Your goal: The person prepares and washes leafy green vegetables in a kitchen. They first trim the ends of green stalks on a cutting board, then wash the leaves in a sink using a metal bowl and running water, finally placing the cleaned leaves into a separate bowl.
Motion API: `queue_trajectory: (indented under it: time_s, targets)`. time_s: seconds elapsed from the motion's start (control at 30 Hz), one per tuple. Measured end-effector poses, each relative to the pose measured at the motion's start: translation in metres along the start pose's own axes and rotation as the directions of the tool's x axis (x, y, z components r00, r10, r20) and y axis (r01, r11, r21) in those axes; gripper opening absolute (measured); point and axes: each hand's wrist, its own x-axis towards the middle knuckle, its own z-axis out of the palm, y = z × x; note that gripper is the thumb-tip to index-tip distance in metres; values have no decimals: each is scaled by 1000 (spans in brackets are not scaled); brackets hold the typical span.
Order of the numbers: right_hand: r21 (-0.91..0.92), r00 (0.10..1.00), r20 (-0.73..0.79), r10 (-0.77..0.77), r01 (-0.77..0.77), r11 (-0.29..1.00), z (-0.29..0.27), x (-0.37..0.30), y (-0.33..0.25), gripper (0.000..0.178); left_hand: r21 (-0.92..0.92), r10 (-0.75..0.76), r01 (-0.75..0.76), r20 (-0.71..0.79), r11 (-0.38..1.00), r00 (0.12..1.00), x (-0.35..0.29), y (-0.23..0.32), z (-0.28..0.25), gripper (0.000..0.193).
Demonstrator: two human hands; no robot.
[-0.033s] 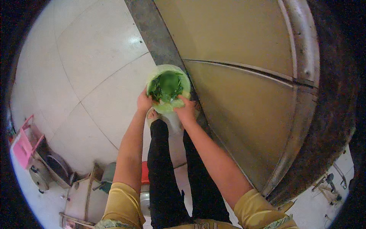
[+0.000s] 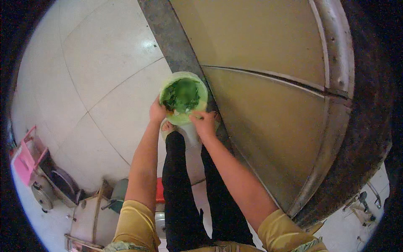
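Observation:
A pale bin (image 2: 192, 132) stands on the floor in front of my feet, lined with a light green plastic bag (image 2: 181, 119) folded over its rim. Green leaves (image 2: 170, 93) lie inside, and the middle of the opening is blurred. My left hand (image 2: 157, 111) is closed on the bag's edge at the left side of the rim, its fingertips partly hidden. At the near right of the rim, my right hand (image 2: 203, 122) pinches the bag's edge between thumb and fingers.
Large tan panels (image 2: 260, 109) with a dark base strip (image 2: 180, 46) rise at the right, close beside the bin. Pale floor tiles (image 2: 105, 67) spread to the left. At lower left are a pink plastic stool (image 2: 26, 163), a dark pan (image 2: 65, 181) and a wooden-edged board (image 2: 86, 216).
My right hand has shifted slightly left along the rim, and its fingers are drawn closer together. The bag's edge lies smoother on the right side. My left hand has barely moved.

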Motion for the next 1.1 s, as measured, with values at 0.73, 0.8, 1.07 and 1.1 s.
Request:
queue_trajectory:
  time_s: [0.73, 0.8, 1.07, 1.1]
  targets:
    - [914, 918, 119, -379, 48, 403, -266, -260, -210, 17, -529, 454, -302, 184, 793, 872, -257, 365, -219, 56]
    - [938, 886, -10, -464, 169, 302, -328, -278, -205, 17, -630, 490, -265, 213, 730, 845, -263, 423, -227, 51]
    - [926, 931, -316, -180, 344, 153, -454, -292, -163, 20, -639, 402, -411, -170, 650, 900, -202, 525, -232, 39]
    - [920, 928, -329, -178, 357, 160, -460, -287, -156, 21, -600, 412, -436, -187, 671, 892, -184, 518, -235, 37]
